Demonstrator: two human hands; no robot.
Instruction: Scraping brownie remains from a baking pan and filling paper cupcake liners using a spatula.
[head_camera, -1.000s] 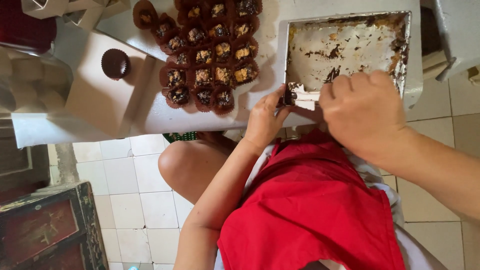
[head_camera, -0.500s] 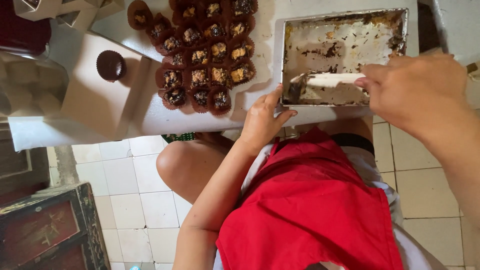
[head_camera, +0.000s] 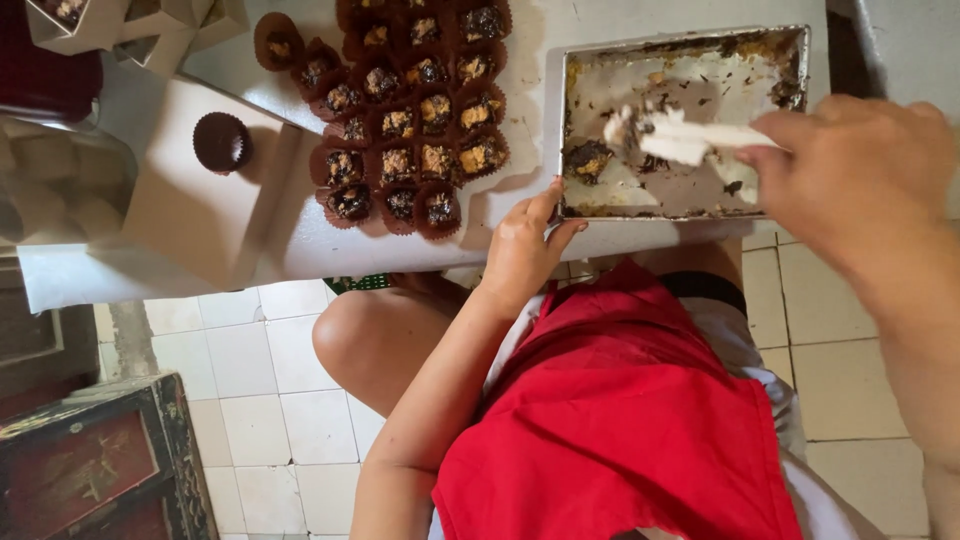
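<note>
Head view looks straight down on a white tabletop (head_camera: 300, 250) with a metal tray (head_camera: 570, 130) at the right and a block of brown paper cups (head_camera: 410, 120) to its left. The right hand (head_camera: 860, 180) comes in from the right edge, fingers clenched around the handle end of a white scraper (head_camera: 680, 135). The scraper's long axis runs left to right across the far half of the tray, its smeared blade end pointing left, toward the tray's middle. The tray is almost bare, crusted along its rim, and one dark lump (head_camera: 590, 160) sits near its left wall, just left of and slightly nearer than the blade tip. They look apart, though the gap is small.

The left hand (head_camera: 525, 245) rests at the tray's near-left corner, fingers spread and touching the rim and the tabletop beside it; it grips nothing. It is the hand closer to the lump, yet the tool reaching for the lump belongs to the right hand. So the lump lies between the two hands: far and right of the left hand, left of the right hand, along the line the scraper already follows.

The filled cups stand just left of the tray's left wall. A single empty cup (head_camera: 220, 142) sits well apart, farther left, on a white box (head_camera: 200, 215). A red apron (head_camera: 620, 430) fills the near foreground over a tiled floor (head_camera: 260, 400).
</note>
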